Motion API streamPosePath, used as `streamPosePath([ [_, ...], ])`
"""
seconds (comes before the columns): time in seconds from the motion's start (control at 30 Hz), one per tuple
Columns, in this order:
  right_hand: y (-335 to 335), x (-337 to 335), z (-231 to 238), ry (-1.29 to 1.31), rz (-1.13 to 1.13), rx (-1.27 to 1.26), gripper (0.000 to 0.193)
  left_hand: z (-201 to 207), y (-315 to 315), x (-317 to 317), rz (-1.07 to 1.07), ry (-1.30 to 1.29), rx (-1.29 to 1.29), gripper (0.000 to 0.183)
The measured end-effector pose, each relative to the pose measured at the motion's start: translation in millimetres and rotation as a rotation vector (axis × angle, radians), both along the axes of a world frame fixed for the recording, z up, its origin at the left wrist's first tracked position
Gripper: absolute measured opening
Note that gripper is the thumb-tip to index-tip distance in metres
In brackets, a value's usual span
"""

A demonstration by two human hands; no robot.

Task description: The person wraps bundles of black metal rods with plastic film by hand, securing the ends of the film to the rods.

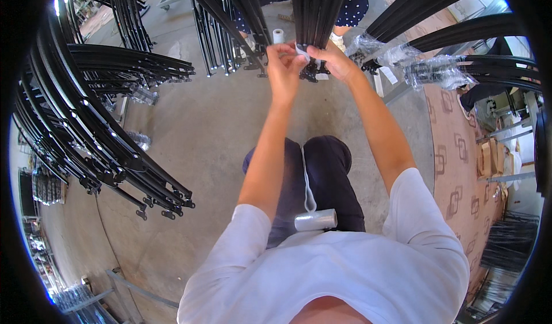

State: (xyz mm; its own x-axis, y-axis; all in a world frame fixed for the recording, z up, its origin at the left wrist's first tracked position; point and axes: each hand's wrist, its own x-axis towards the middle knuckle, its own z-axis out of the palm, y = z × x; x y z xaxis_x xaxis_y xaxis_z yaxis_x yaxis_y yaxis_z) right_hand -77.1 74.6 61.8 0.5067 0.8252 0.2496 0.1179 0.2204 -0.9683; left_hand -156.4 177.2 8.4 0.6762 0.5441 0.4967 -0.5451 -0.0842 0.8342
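Note:
A bundle of long black metal rods (315, 22) hangs in front of me, with its flat bracketed ends pointing down. My left hand (283, 71) is at the left of its lower end, fingers pinched on a whitish strip of plastic film (301, 50). From the right, my right hand (338, 62) grips the same film against the rods; some fingertips are hidden behind the bundle. On my lap lies a roll of clear film (316, 220), and a narrow twisted strand runs from it up between my knees. A smaller white roll (278, 35) is just beyond my left hand.
More black rods (98, 111) jut in from the left at knee height. Film-wrapped bundles (440, 71) reach in from the right. Beyond the rods is another person in dotted clothing (352, 7). A patterned mat (454, 134) covers the floor at right.

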Motion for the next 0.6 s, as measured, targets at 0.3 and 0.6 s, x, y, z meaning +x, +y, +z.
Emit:
streamPosePath([
  [0.3, -21.6, -36.2, -16.4, -0.232, -0.486, 0.135, 0.054, -5.7, 18.3, 21.3, -0.471, 0.06, 0.017, 0.044],
  [0.6, -160.7, -251.4, -80.1, -0.847, 0.059, -0.664, 0.036, -12.2, 19.2, 24.4, -0.49, 0.038, 0.013, 0.026],
])
